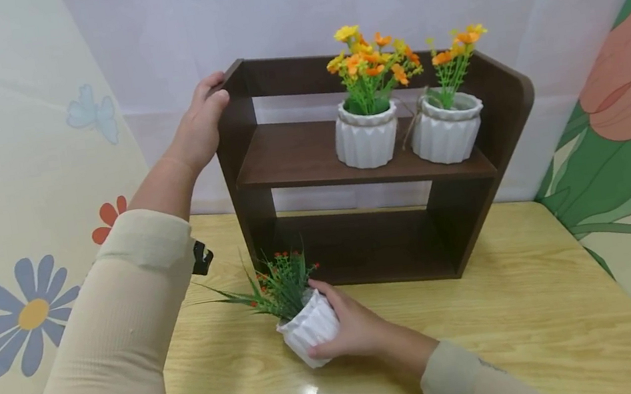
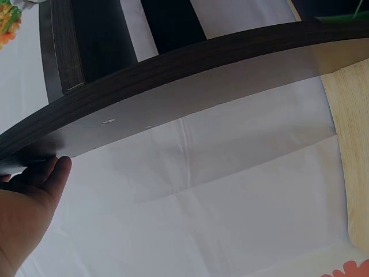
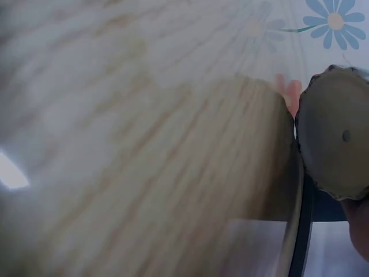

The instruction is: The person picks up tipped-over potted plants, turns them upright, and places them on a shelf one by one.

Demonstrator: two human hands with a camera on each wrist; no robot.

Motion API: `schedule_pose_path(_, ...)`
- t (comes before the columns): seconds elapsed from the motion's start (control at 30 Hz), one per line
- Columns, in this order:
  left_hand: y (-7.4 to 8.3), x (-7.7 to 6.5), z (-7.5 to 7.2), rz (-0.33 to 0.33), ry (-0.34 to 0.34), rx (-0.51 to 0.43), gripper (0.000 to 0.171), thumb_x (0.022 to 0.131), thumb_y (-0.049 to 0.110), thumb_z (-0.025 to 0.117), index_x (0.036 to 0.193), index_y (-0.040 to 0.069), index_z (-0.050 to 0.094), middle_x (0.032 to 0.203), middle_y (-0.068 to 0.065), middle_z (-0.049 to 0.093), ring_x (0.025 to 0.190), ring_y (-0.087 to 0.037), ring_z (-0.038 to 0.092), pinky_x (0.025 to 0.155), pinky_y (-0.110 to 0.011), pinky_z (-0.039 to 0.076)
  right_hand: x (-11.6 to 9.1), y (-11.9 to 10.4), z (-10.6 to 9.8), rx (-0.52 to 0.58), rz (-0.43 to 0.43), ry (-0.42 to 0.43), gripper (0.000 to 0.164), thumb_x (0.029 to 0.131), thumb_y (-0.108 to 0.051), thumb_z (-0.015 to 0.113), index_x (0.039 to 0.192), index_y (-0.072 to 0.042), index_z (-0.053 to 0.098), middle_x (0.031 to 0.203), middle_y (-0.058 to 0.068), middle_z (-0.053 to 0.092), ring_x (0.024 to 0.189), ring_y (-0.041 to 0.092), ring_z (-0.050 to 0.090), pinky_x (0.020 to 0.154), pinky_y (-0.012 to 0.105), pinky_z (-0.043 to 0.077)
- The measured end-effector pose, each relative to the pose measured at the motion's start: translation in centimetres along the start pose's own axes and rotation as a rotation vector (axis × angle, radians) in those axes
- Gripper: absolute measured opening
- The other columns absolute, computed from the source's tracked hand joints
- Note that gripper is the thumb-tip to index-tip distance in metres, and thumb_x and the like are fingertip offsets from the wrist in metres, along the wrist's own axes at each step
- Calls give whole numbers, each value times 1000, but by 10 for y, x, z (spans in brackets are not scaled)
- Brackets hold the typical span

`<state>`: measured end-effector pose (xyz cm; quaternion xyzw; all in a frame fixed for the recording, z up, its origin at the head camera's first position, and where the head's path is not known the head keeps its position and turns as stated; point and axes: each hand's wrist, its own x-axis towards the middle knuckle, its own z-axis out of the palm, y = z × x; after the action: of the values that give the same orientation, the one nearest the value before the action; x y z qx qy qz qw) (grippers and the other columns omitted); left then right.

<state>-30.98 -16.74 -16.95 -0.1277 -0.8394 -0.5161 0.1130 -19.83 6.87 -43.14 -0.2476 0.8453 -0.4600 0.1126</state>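
Observation:
My right hand (image 1: 355, 333) grips a white ribbed flowerpot (image 1: 310, 329) with grassy leaves and small red flowers, thumb low on its near side and fingers at the rim. The pot is tilted, leaning left in front of a dark brown two-tier shelf (image 1: 297, 156). Its round underside (image 3: 331, 133) faces the right wrist view, with a small hole. At the shelf's upper left corner, my left hand (image 1: 199, 126) holds the side panel (image 2: 173, 95); its fingertips reach over the edge. Two white pots, the left one (image 1: 366, 139) and the right one (image 1: 445, 131), stand on the upper tier with orange and yellow flowers.
The shelf stands on a wood-grain table (image 1: 549, 305) against a white cloth backdrop (image 1: 159, 30). Painted flower panels flank it, with a blue daisy (image 1: 32, 314) at left and large pink petals (image 1: 626, 79) at right. Twine hangs between the two upper pots.

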Motion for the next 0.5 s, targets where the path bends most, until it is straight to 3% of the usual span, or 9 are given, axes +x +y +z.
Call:
schedule_pose_path(0.2,0,0,0,7,0,1,57,102,38,22,157,24,15,156,-13,28,132,-28,35,114,-39,23,-5,4,-10,25,-6,-30,114,63,-23,90,154,-20,23,134,11,52,107,20,56,89,33,48)
schedule_pose_path(0.5,1,0,1,22,1,-11,57,102,37,23,156,21,17,155,-14,28,131,-27,35,112,-36,24,-9,9,-17,101,3,-45,116,60,-12,88,155,-17,21,136,14,52,113,23,54,97,38,43)
